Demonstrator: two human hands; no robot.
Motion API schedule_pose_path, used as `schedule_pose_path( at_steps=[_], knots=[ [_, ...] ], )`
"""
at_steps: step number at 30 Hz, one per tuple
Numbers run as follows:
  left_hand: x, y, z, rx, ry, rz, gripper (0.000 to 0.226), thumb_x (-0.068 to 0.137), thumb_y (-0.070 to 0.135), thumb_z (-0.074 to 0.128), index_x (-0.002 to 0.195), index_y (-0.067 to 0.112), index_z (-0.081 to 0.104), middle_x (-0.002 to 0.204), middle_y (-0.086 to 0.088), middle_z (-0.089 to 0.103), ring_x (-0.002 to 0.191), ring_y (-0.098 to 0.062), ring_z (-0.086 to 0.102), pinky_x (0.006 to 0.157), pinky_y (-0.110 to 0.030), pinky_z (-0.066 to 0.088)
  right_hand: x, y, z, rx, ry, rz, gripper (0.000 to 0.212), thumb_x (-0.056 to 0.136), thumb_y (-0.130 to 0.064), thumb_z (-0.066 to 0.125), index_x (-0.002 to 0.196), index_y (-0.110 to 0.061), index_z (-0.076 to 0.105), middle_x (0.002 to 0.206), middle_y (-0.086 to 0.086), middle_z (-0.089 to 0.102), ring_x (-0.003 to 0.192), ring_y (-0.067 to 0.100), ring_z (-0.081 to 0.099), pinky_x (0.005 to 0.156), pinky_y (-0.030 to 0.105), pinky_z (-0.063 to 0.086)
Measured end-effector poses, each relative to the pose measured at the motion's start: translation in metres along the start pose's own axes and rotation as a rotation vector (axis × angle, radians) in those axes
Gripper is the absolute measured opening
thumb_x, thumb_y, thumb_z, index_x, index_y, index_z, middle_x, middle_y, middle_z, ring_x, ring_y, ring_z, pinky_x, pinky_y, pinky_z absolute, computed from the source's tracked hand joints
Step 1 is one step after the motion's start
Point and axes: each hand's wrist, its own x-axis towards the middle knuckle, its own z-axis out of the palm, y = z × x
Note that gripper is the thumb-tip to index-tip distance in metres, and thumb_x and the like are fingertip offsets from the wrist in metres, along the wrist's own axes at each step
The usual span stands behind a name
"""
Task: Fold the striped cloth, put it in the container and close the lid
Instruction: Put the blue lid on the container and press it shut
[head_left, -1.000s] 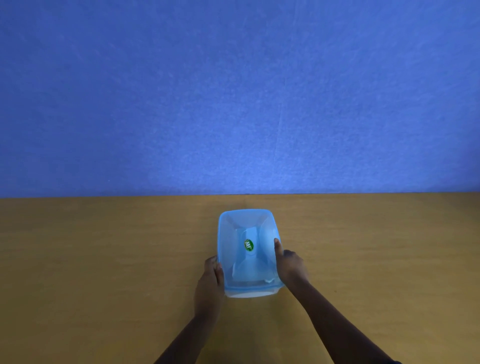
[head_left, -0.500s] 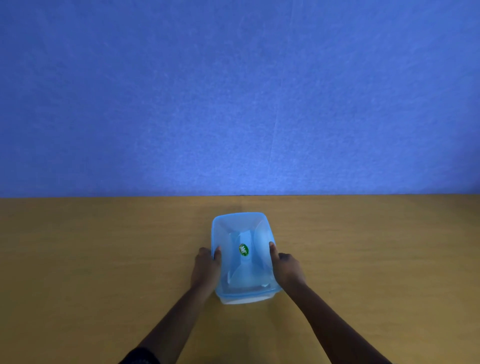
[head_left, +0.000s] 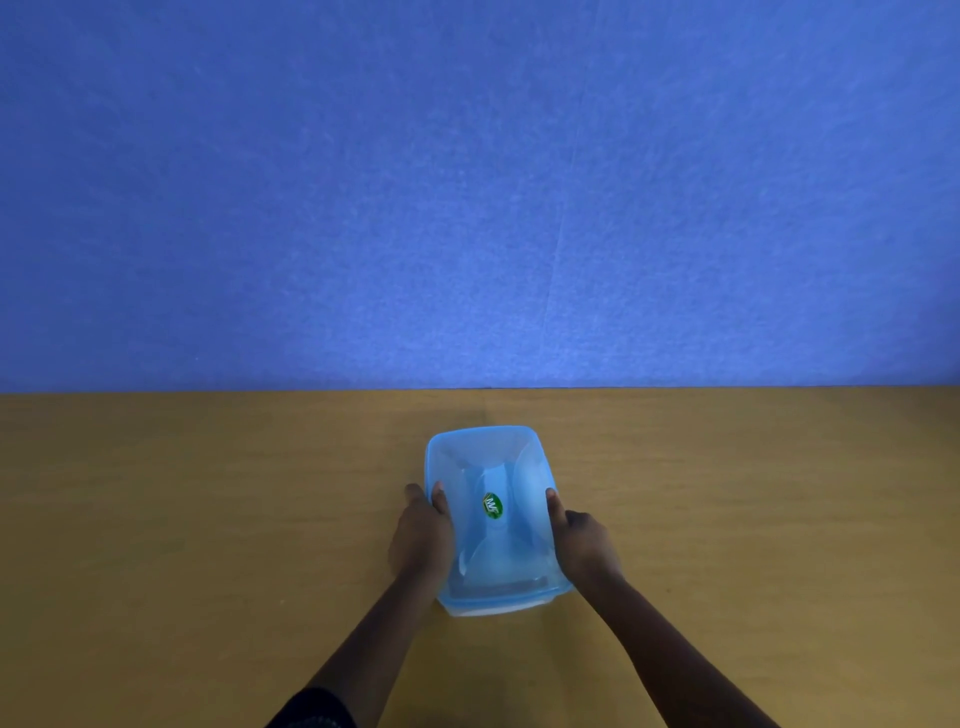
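My two hands are clasped on the long sides of the container (head_left: 493, 607), which sits on the wooden table (head_left: 208, 519) in front of me, a little nearer to me than to the table's far edge. The pale blue lid (head_left: 488, 467) lies on top of it and covers the whole opening — its rim runs unbroken round all four sides as far as I can see. My left hand (head_left: 422, 540) grips the left edge, the thumb laid over the top of the lid and the other fingers wrapped down the outer wall, one fingertip showing just beyond the rim. My right hand (head_left: 586, 546) grips the right edge in the same way, thumb stretched forward along the lid's border, the rest of the fingers curled against the side. A green oval sticker (head_left: 494, 506) with white lettering sits near the middle of the lid, between my thumbs. Through the cloudy plastic I can make out pale shapes — whether they are moulding in the lid or the striped cloth inside I cannot tell, and no stripes show. A dark sleeve (head_left: 311, 712) covers my left forearm at the bottom of the view; the right forearm is bare. Behind the table stands a plain blue wall (head_left: 467, 182).
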Motion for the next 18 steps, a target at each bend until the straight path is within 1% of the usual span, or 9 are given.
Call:
schedule_pose_path(
  at_steps=[2,4,6,10,13,16,18],
  knots=[
    [0.000,0.000,0.001,-0.004,0.022,0.002,0.029,0.096,0.040,0.027,0.089,0.013,0.034,0.091,-0.016,0.064,0.084,-0.037,0.060,0.063,-0.035,0.037,0.000,0.000,0.000,0.022,0.019,0.004,0.066,0.092,-0.060,0.022,0.062,-0.010,0.052,0.062,0.005,0.055,0.061,0.021,0.055,0.057,0.030,0.038],
    [0.000,-0.001,0.002,-0.010,0.041,0.012,0.027,0.096,0.039,0.028,0.087,0.014,0.034,0.090,-0.016,0.064,0.082,-0.036,0.060,0.062,-0.034,0.037,-0.001,0.001,0.001,0.043,0.029,0.011,0.065,0.092,-0.060,0.023,0.060,-0.010,0.049,0.060,0.004,0.053,0.058,0.020,0.052,0.055,0.030,0.036],
    [0.000,-0.002,0.003,0.001,0.059,0.022,0.026,0.096,0.039,0.028,0.087,0.015,0.033,0.090,-0.015,0.064,0.082,-0.036,0.060,0.061,-0.034,0.036,-0.002,0.000,0.002,0.046,0.041,0.018,0.065,0.091,-0.062,0.024,0.061,-0.011,0.051,0.060,0.003,0.054,0.056,0.017,0.052,0.051,0.028,0.035],
    [0.001,-0.002,0.005,0.033,0.077,0.026,0.029,0.096,0.038,0.029,0.092,0.011,0.037,0.091,-0.016,0.065,0.082,-0.037,0.061,0.061,-0.033,0.036,-0.004,-0.002,0.000,0.031,0.047,0.012,0.064,0.091,-0.061,0.023,0.060,-0.012,0.049,0.060,0.003,0.053,0.055,0.016,0.051,0.050,0.028,0.034],
    [0.001,-0.002,0.005,0.057,0.090,0.027,0.030,0.096,0.038,0.030,0.096,0.010,0.040,0.092,-0.016,0.066,0.083,-0.038,0.061,0.061,-0.033,0.035,-0.006,-0.005,0.000,0.014,0.045,0.026,0.064,0.091,-0.062,0.022,0.061,-0.013,0.051,0.061,0.002,0.054,0.056,0.016,0.052,0.049,0.027,0.035],
    [0.002,-0.001,0.006,0.068,0.100,0.027,0.031,0.096,0.038,0.030,0.097,0.009,0.040,0.092,-0.017,0.066,0.083,-0.038,0.062,0.061,-0.033,0.037,-0.009,-0.008,-0.003,-0.082,0.083,0.030,0.063,0.090,-0.064,0.018,0.062,-0.019,0.052,0.061,-0.002,0.053,0.057,0.013,0.051,0.047,0.026,0.032],
    [0.000,0.000,0.006,0.076,0.104,0.026,0.029,0.096,0.037,0.028,0.097,0.010,0.040,0.091,-0.017,0.066,0.082,-0.037,0.062,0.061,-0.034,0.037,-0.012,-0.010,-0.004,-0.172,0.127,0.023,0.063,0.090,-0.065,0.014,0.068,-0.021,0.054,0.059,-0.006,0.049,0.058,0.016,0.050,0.051,0.027,0.033]
  ],
)
